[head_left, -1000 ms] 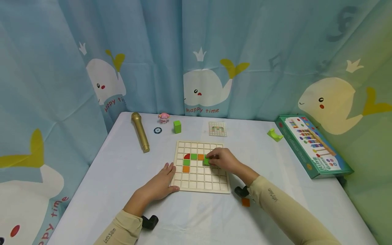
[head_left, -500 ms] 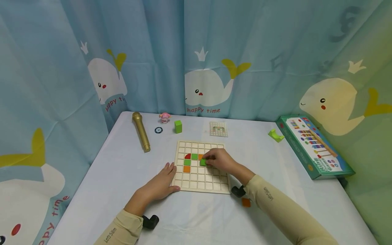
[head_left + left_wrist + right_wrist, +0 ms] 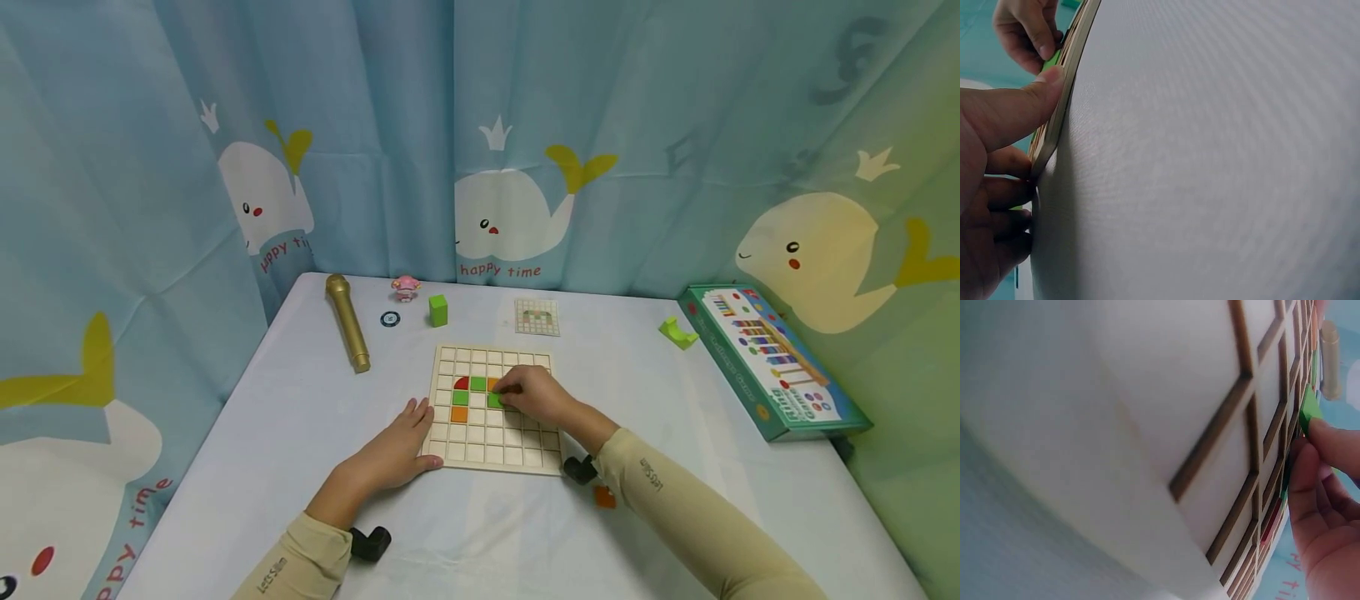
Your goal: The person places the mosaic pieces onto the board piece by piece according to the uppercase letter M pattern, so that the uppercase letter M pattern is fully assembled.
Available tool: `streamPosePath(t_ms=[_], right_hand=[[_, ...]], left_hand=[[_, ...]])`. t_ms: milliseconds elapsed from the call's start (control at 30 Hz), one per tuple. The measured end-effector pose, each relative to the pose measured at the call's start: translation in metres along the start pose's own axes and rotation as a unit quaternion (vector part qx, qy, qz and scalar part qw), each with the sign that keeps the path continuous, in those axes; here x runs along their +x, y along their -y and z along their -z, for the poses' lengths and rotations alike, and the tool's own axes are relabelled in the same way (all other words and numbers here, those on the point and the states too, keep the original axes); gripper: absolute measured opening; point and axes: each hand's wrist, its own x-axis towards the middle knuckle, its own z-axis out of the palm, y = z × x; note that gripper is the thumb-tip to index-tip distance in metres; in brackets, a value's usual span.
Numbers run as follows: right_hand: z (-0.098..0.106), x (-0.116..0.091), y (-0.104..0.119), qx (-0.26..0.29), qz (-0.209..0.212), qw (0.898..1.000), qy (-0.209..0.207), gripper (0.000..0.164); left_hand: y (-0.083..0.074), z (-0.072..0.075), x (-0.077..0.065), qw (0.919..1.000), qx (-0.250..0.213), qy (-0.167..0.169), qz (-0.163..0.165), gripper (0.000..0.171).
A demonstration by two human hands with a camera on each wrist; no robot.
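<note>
A pale wooden grid board (image 3: 482, 455) lies on the table. My left hand (image 3: 392, 446) rests along its left edge, fingers extended, with the thumb (image 3: 1041, 100) on the front corner. My right hand (image 3: 538, 395) pinches a green square tile (image 3: 494, 401) over the board's middle; in the right wrist view the tile (image 3: 1309, 409) is tilted between thumb and fingers. Set in the grid are a red rounded piece (image 3: 461, 383), a green square (image 3: 477, 383), another green square (image 3: 461, 398) and an orange square (image 3: 459, 414). A second orange square (image 3: 492, 383) is partly covered by my right fingers.
Behind the board lie a patterned grid card (image 3: 537, 317), a green block (image 3: 438, 311), a round dark disc (image 3: 390, 319), a pink figurine (image 3: 406, 288) and a gold microphone (image 3: 348, 323). A green curved block (image 3: 678, 332) and game box (image 3: 776, 361) stand right. An orange tile (image 3: 604, 497) lies by my right sleeve.
My right hand has shifted slightly left with the green tile, from the column right of the orange square to below that square. My left hand stays on the board's edge.
</note>
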Motion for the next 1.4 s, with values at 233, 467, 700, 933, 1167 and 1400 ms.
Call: streamPosePath(t_ms=[233,467,700,933,1167,1400], right_hand=[[-0.003,0.0,0.0,-0.025,-0.004,1.0,-0.003,0.013],[-0.003,-0.002,0.002,-0.037,-0.004,0.999,-0.008,0.011],[0.004,-0.01,0.001,-0.015,-0.002,1.0,-0.005,0.012],[0.023,-0.028,0.001,-0.001,-0.002,1.0,-0.027,0.011],[0.042,-0.056,0.001,0.009,-0.012,0.999,-0.038,0.011],[0.053,-0.084,-0.006,-0.018,-0.024,0.998,-0.05,0.009]], left_hand=[[-0.002,-0.001,0.001,1.0,0.004,0.002,-0.002,0.085],[-0.003,-0.001,0.001,1.0,0.002,0.003,-0.004,0.085],[-0.004,-0.001,0.001,1.0,0.005,0.007,-0.001,0.086],[-0.004,0.0,0.0,1.0,0.0,0.003,-0.005,0.085],[-0.002,0.0,-0.001,1.0,0.001,0.002,-0.005,0.085],[-0.001,0.001,-0.003,1.0,-0.005,0.001,-0.003,0.084]])
